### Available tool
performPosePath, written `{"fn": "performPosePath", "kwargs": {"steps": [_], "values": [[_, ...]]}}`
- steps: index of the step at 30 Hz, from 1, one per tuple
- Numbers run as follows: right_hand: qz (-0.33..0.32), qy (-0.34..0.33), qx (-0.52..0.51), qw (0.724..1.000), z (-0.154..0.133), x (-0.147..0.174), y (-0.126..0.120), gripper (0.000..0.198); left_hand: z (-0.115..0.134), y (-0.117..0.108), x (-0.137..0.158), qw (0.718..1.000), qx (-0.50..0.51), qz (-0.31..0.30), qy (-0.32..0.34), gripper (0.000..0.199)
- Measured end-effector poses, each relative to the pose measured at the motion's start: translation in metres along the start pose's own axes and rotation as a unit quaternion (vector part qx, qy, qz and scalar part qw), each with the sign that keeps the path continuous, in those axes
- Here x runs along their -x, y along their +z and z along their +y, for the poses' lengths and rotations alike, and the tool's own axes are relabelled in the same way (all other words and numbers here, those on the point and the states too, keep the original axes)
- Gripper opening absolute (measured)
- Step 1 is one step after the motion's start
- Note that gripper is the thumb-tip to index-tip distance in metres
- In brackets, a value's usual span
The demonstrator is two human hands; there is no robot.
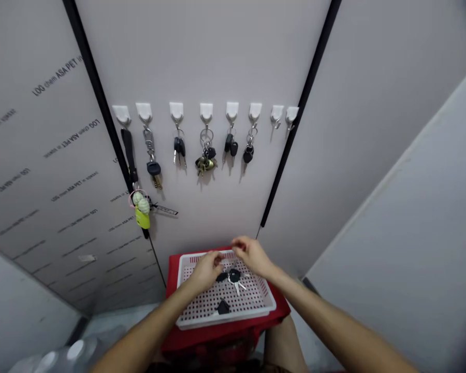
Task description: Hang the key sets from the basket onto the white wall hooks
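Note:
Over a white perforated basket (244,313), my left hand (207,269) curls its thumb and fingers together in a pinch. Facing it, my right hand (252,255) pinches near the basket's far edge. What either pinch holds, if anything, is too small and blurred to make out. Between and just below the hands is a bunch of keys (235,276) with black heads and silver blades. I cannot tell whether it hangs or rests in the basket. Closer to me, a black-headed key (222,306) lies on the basket floor.
The basket stands on a red fabric-covered box (202,334) against the wall panel. Several white hooks (176,111) run along the panel. Key bunches (206,160) hang from most, one with a lime-green tag (142,217). White-capped bottles (75,350) stand at lower left.

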State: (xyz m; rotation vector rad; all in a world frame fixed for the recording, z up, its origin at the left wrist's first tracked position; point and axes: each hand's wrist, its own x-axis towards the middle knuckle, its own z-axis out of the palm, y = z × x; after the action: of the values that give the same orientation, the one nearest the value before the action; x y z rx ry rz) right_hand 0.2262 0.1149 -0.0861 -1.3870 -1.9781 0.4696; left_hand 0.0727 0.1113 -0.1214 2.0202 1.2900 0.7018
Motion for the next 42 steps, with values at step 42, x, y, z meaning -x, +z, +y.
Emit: {"fn": "performPosePath", "kwargs": {"steps": [42], "values": [[0.379,-0.034,-0.171,0.909,-0.061,-0.128,-0.183,0.017,0.182,-0.080,-0.100,0.966,0.138,0.145,0.165,0.041]]}}
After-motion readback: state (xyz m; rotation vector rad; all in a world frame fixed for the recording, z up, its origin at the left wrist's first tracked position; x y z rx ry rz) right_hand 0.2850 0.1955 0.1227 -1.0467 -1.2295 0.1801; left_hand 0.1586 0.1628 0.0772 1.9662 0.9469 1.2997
